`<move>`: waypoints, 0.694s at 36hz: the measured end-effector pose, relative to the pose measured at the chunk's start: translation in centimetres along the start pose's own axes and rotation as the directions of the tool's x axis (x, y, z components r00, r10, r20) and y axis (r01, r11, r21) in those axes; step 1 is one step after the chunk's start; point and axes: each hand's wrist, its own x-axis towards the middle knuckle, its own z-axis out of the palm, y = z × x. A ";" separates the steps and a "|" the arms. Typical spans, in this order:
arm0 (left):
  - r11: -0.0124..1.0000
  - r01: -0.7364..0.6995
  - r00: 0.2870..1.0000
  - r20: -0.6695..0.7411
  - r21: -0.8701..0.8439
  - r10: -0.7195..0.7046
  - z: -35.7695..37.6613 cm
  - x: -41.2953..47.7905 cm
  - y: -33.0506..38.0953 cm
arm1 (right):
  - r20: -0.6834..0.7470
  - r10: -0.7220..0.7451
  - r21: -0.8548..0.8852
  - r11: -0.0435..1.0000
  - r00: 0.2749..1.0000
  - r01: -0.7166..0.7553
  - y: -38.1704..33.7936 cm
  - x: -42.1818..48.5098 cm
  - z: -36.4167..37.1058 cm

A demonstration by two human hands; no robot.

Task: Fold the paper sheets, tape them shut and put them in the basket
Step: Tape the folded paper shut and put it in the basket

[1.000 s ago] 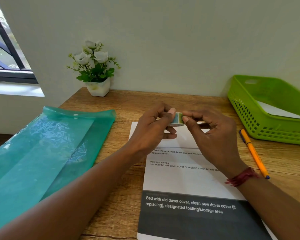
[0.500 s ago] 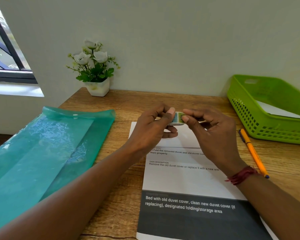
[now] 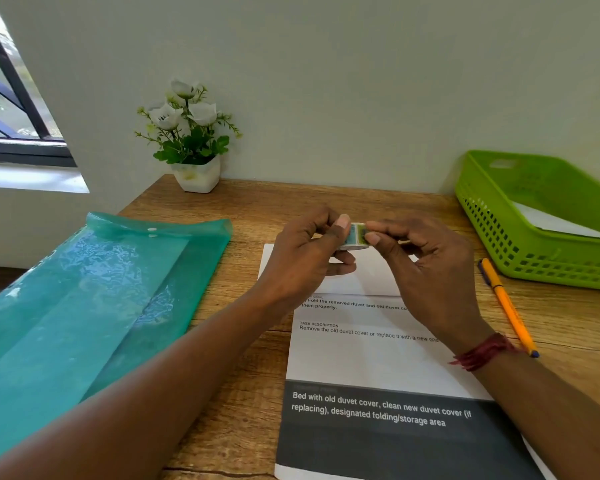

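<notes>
Wooden table (image 3: 326, 202): teal folder (image 3: 84, 306) left, flower pot (image 3: 196, 174) rear, printed sheet (image 3: 371, 358) centre, apparently folded; orange pen (image 3: 506, 306), green basket (image 3: 534, 258) right.

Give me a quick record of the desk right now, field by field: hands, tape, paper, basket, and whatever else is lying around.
left hand: holds the tape roll above the paper
right hand: pinches the roll's right side
paper sheet: printed, flat on the table, far end looks folded over
basket: green, far right, a white sheet inside
pen: orange, between paper and basket
folder: teal plastic, left side
flower pot: white, by the wall
</notes>
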 end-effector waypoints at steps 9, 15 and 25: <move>1.000 -0.011 1.000 -0.014 -0.009 0.010 0.1 0.1 -0.2 | 0.001 0.108 0.101 0.989 0.994 -0.108 0.3 0.0 0.1; 1.000 -0.018 1.000 -0.020 -0.016 0.018 0.2 0.1 -0.1 | 0.008 0.184 0.173 0.968 0.983 -0.182 0.4 0.1 0.1; 0.999 -0.028 0.999 -0.017 -0.026 0.028 0.0 0.2 -0.3 | 0.027 0.214 0.225 0.950 0.976 -0.215 0.3 0.1 0.1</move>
